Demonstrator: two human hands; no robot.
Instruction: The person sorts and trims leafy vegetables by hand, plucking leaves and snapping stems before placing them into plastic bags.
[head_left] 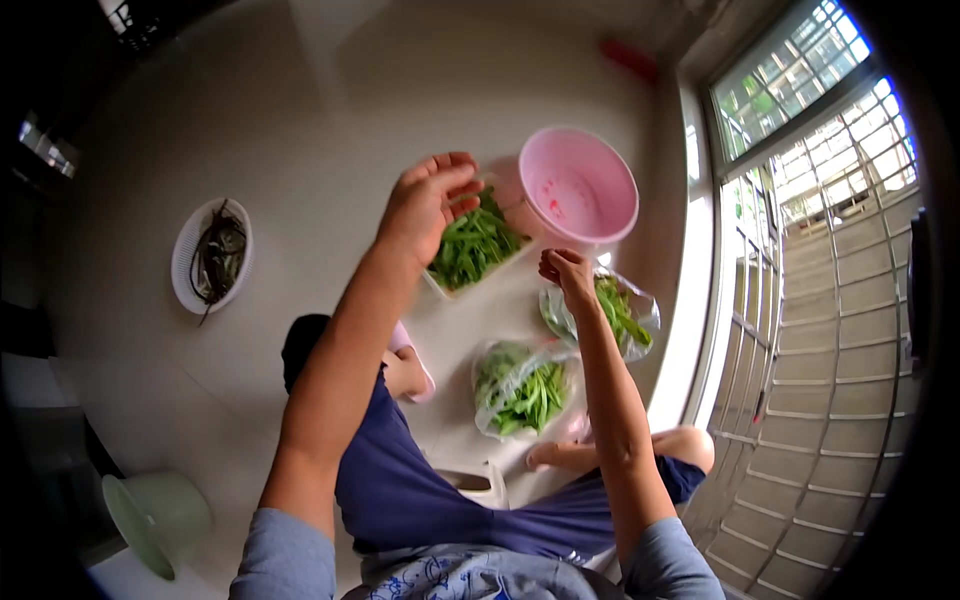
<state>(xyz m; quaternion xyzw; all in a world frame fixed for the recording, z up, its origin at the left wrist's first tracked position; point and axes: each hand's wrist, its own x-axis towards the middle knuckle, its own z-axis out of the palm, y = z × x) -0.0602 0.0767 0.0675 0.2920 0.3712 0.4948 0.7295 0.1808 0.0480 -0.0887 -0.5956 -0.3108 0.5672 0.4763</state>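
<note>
My left hand point(430, 203) is raised over the left side of a tray of green leafy vegetables point(475, 245); its fingers are curved and apart, with nothing visible in them. My right hand point(568, 274) is closed near the tray's right corner, below the pink basin point(580, 185). Whatever its fingers may hold is hidden. Just under my right hand lies a clear plastic bag of greens point(622, 312). Closer to me sits another plastic bag of leafy greens point(525, 390). The pink basin leans beside the tray, with red marks on its inner bottom.
A white oval basket point(180, 262) with dark, stringy stalks stands on the floor at left. At lower left is a pale green bucket point(165, 520). A barred window point(810, 300) runs along the right. My legs frame a small pale stool point(485, 485).
</note>
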